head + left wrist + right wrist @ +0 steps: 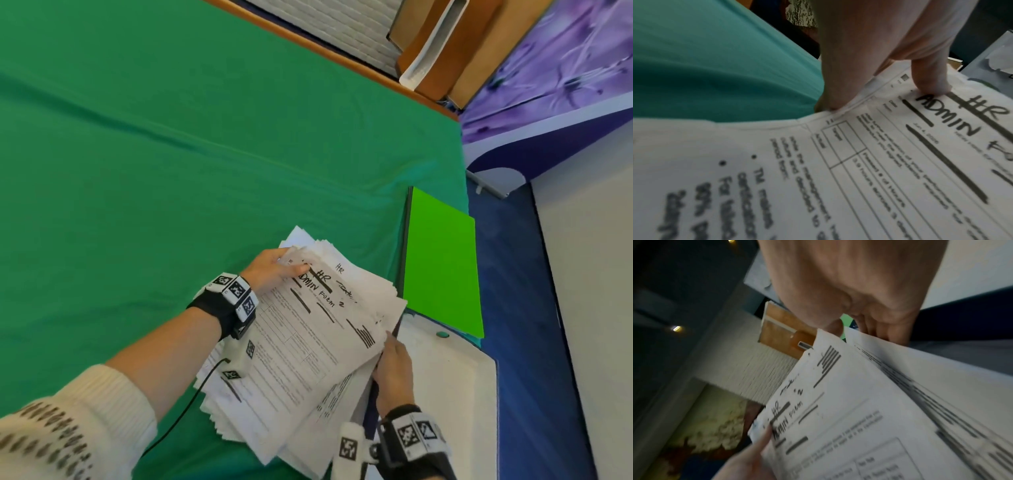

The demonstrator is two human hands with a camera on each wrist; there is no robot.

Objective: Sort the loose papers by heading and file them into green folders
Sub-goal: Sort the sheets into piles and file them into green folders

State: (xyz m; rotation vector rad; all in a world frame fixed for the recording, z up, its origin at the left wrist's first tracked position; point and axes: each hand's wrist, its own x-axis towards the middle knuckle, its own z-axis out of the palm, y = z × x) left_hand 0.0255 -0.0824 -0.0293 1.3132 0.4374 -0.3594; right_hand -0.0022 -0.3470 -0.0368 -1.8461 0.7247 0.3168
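Observation:
A thick, fanned stack of loose printed papers (308,346) is held above the green cloth near its right edge. The top sheet (900,154) bears handwritten "ADMIN FORM" with "HR" struck out above it. My left hand (274,269) grips the stack's upper left corner, thumb (929,81) on top by the heading and fingers underneath. At the stack's right edge my right hand (394,363) pinches the top sheet (838,418) and lifts it apart from the sheets below. A bright green folder (442,263) lies shut just right of the stack.
The table under the green cloth (171,154) ends just past the folder, with blue floor (513,308) beyond. A white tray-like board (455,377) with a small teal button sits under the papers' right side. Wooden furniture stands at the far right.

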